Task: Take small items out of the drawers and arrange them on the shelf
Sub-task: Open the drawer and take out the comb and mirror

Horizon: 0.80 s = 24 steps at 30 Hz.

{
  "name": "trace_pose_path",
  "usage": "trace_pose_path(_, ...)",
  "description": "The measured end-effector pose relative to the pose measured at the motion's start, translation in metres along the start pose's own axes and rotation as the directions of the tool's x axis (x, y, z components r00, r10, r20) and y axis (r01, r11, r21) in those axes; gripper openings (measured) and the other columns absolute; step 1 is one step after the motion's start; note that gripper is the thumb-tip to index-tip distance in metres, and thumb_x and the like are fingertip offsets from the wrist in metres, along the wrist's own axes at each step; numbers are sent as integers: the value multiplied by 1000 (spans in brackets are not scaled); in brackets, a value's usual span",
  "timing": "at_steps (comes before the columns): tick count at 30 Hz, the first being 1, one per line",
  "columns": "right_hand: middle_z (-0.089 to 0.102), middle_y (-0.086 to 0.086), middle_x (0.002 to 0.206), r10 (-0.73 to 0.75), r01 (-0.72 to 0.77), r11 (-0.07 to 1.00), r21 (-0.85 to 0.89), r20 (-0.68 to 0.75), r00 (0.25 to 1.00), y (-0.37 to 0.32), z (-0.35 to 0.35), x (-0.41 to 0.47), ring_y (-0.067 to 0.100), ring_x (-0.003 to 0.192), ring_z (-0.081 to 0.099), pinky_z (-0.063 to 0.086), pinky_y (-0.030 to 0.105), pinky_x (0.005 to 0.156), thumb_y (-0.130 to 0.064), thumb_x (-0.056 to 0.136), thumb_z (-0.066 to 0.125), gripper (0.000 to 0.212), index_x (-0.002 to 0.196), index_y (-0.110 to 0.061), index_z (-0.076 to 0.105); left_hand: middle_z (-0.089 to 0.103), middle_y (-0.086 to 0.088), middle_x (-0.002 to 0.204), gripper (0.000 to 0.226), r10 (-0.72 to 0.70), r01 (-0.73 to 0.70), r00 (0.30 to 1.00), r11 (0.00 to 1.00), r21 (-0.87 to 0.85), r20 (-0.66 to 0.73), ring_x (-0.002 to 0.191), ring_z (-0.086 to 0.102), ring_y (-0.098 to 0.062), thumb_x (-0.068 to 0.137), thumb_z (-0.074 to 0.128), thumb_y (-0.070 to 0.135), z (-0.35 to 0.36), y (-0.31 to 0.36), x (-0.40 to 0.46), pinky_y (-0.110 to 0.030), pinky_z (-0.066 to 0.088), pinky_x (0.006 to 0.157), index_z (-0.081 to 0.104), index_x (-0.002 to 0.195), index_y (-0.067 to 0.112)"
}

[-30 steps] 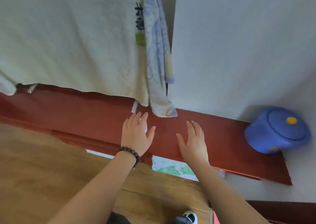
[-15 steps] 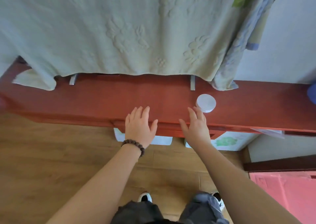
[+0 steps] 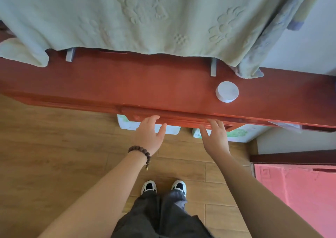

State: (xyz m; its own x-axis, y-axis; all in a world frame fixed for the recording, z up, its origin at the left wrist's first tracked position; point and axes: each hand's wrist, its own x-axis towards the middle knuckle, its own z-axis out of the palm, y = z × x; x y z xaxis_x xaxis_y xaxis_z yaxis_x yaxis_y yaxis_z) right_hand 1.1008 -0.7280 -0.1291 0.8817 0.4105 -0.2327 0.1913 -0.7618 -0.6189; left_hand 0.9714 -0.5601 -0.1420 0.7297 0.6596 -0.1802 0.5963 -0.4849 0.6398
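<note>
Head view, looking down along the front of a red wooden shelf [image 3: 127,85] that runs left to right across the frame.

Far left to centre: pale green towel [image 3: 127,16] hangs over the far side of the shelf and hides its back edge. Two grey brackets show below the hem; left bracket [image 3: 70,55], right bracket [image 3: 213,67].

Centre, near edge of shelf: red drawer front [image 3: 181,118] sits just under the shelf lip.

Left hand [image 3: 149,136]: fingers straight and reaching up under the drawer front, fingertips hidden behind it, thumb spread apart to the right. Grip loose, holding nothing that can be seen. Brown bead bracelet [image 3: 141,151] on the wrist.

Right hand [image 3: 215,137]: fingers straight, tips at the lower edge of the drawer front, thumb spread to the left. Grip wide, nothing in it.

Right of centre: small white round jar [image 3: 227,91] stands on the shelf top, well apart from both hands, near the right bracket.

Below the shelf: white boxes with green print [image 3: 238,134] on the wooden floor [image 3: 54,146]. Near right: pink rug [image 3: 300,192]. Bottom centre: dark trousers and two black-and-white shoes [image 3: 163,186].
</note>
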Motion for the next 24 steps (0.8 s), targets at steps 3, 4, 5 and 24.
trace_pose_path(3, 54, 7, 129, 210, -214, 972, 99, 54, 976, 25, 18, 11, 23, 115, 51, 39, 33, 95, -37, 96, 48, 39, 124, -12, 56, 59, 3, 120, 47, -304, 372, 919, 879, -298, 251, 110, 55, -14, 94, 43, 49, 21, -13, 15, -39, 44, 100, 53, 126, 16)
trace_pose_path(4, 57, 6, 126, 297, -308, 936, 173, 89, 951, 33, 25, 16, 22, 110, 54, 41, 34, 94, -36, 97, 46, 36, 122, -14, 57, 60, 1, 119, 48, -407, 529, 845, 731, -431, 347, 110, 56, -16, 95, 41, 50, 28, -18, 21, -41, 44, 100, 52, 126, 15)
trace_pose_path(5, 59, 5, 125, 396, -420, 858, 296, 142, 907, 40, 32, 22, 21, 107, 55, 42, 37, 95, -33, 97, 44, 33, 122, -15, 57, 60, -3, 119, 46, -480, 654, 756, 526, -544, 445, 109, 57, -18, 97, 39, 48, 33, -22, 27, -43, 45, 100, 51, 126, 14)
trace_pose_path(24, 56, 12, 129, 400, -422, -454, 785, 603, 690, 92, 83, 73, 28, 124, 51, 30, 45, 112, -57, 91, 38, 62, 128, -9, 50, 39, -10, 148, 85, -515, 376, 559, -540, -753, 649, 132, 43, -30, 83, 35, 75, 87, -55, 72, -59, 38, 93, 32, 143, 13)
